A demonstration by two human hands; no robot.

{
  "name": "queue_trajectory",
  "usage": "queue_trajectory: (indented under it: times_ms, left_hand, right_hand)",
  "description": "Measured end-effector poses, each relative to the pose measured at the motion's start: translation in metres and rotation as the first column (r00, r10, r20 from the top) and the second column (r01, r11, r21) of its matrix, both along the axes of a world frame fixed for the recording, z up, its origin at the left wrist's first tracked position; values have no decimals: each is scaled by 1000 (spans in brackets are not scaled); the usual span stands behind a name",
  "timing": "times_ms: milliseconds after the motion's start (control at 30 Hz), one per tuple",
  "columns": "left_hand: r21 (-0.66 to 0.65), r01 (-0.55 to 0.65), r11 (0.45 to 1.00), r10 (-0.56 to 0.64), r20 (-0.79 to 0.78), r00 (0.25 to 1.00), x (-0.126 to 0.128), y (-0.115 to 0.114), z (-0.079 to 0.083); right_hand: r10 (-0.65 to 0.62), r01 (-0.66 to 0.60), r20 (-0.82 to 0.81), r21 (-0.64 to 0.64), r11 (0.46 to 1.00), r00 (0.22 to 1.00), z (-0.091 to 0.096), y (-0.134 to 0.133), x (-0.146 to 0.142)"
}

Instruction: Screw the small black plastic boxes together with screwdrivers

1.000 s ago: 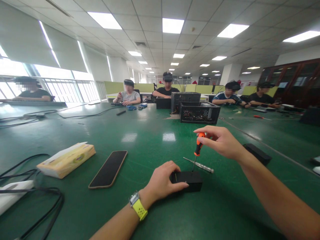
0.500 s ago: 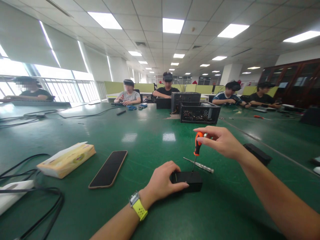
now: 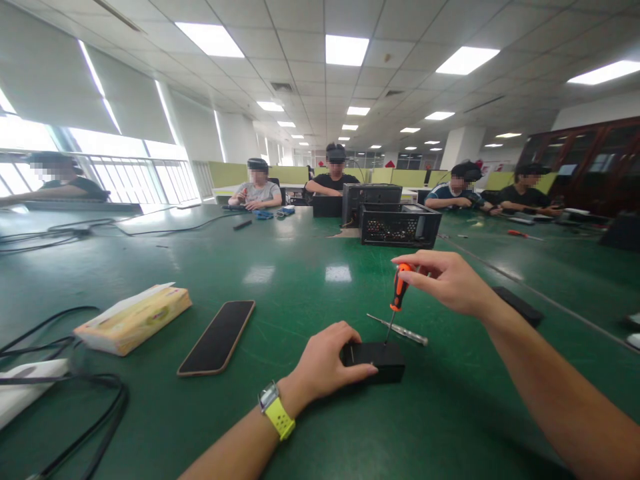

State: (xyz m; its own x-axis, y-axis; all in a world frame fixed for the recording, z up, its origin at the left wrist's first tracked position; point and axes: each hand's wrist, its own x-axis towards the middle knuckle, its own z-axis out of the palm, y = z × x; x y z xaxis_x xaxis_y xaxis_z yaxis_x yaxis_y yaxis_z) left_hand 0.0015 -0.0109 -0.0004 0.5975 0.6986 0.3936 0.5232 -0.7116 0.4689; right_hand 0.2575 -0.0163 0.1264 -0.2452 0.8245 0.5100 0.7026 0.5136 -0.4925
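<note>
My left hand (image 3: 330, 360), below a yellow-strapped watch (image 3: 276, 408), grips the left end of a small black box (image 3: 387, 363) lying on the green table. The thumb lies along the near side and the other fingers curl behind the far side. My right hand (image 3: 445, 280) holds an orange and black screwdriver (image 3: 400, 287) by its handle, with a fingertip on the cap. Its shaft stands a little tilted, the tip touching the top of the box. Just behind the box lies a second, slim screwdriver with a clear handle (image 3: 413, 335).
To the left lie a phone (image 3: 217, 339), a tissue pack (image 3: 135, 319) and a white power strip (image 3: 30, 387) with black cables. A black block (image 3: 517, 305) rests beyond my right forearm. Computer cases (image 3: 400, 227) stand farther back, with several people seated around the table.
The screwdriver's handle has leaned slightly to the right along with my right hand, while its tip stays on the box. My left hand and the box have kept their place.
</note>
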Motion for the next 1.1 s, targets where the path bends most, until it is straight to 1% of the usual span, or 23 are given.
queue_trajectory:
  times_ms: [133,267,333,500,700,767,900,967,1033,1100]
  left_hand:
    - [-4,-4,1000,4,0,1000,0,0,1]
    - [-6,-7,1000,7,-6,1000,1,-1,2]
    - [-6,-10,1000,10,-8,1000,0,-2,2]
    - [-6,-8,1000,8,-8,1000,0,-1,2]
    - [-2,-3,1000,3,-3,1000,0,-1,2]
    - [-2,-3,1000,3,-2,1000,0,-1,1]
    - [-4,-5,1000,5,0,1000,0,-1,1]
    - [-4,-6,1000,6,3,1000,0,-1,1]
    - [-5,-7,1000,7,4,1000,1,-2,2]
    - [-9,-7,1000,7,1,1000,1,-2,2]
  right_hand:
    - [-3,1,-22,-54,999,1000,0,-1,0]
    - [-9,9,-3,-1,1000,1000,1,-2,-4]
    - [-14,14,4,4,1000,1000,1,-2,-4]
    - [-9,8,-2,-71,997,1000,0,-2,0]
    - [3,-3,-2,2,1000,1000,0,-1,-3]
    - [13,-14,-33,-24,1000,999,-1,0,-3]
    - [44,-65,-156,-136,989,987,-3,0,-3]
    - [48,-75,-171,-159,984,984,-2,-1,-4]
    - [50,-70,-143,-143,987,989,-2,-2,-5]
    - [58,-69,-107,-97,993,993,-2,-1,-5]
